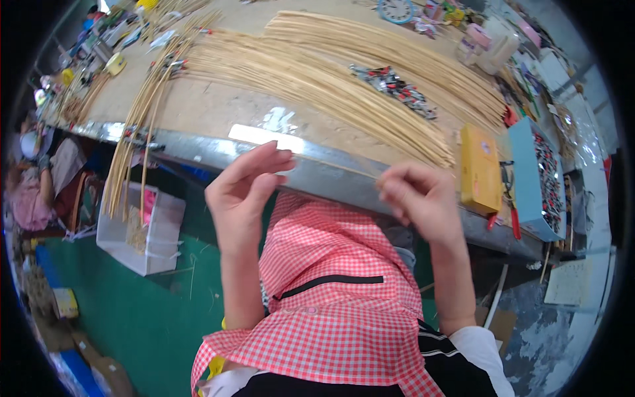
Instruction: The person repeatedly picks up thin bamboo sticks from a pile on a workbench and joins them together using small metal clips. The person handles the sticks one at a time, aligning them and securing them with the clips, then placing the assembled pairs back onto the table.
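My right hand (426, 198) is closed in a pinch at the table's front edge, on the end of a thin wooden stick (338, 167) that points left. My left hand (245, 188) is raised near the stick's other end, thumb and fingers apart, with nothing between them. Beyond my hands, a long bundle of thin wooden sticks (311, 83) lies across the table, with a second bundle (390, 49) behind it. On the sticks rests a pile of small metal pieces with red and black parts (397, 92).
On the right stand a yellow box (479, 169) and a blue box (529, 192) of small parts, with red-handled pliers (514, 215) between them. At left, clipped sticks (135, 126) overhang the table edge above a white bin (162, 228). Another person (40, 192) sits far left.
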The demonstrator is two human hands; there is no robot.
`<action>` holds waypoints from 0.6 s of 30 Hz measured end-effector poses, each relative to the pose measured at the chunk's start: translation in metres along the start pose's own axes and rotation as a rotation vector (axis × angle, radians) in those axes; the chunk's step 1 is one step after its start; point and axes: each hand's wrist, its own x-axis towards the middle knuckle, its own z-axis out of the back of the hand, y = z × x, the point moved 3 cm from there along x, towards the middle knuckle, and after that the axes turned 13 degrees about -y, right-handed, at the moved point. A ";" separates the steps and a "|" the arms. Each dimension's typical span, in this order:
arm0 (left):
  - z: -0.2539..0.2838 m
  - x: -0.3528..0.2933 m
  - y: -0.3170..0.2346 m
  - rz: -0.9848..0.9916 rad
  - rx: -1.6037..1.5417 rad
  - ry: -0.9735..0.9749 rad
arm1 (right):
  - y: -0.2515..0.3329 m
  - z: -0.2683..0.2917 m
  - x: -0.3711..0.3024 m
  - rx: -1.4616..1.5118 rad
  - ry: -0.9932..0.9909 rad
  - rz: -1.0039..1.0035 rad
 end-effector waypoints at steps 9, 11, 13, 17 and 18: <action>0.010 -0.001 0.024 0.120 -0.079 -0.076 | -0.042 -0.047 -0.025 0.226 0.136 -0.074; 0.012 0.002 0.030 0.098 -0.050 -0.060 | -0.046 -0.047 -0.025 0.253 0.085 -0.064; 0.010 0.004 0.030 0.139 -0.053 -0.075 | -0.044 -0.043 -0.024 0.195 -0.039 0.018; 0.017 0.006 0.035 0.119 -0.080 -0.109 | -0.038 -0.033 -0.019 -0.160 -0.184 0.408; 0.017 0.007 0.036 0.111 -0.094 -0.118 | -0.037 -0.032 -0.019 -0.196 -0.189 0.468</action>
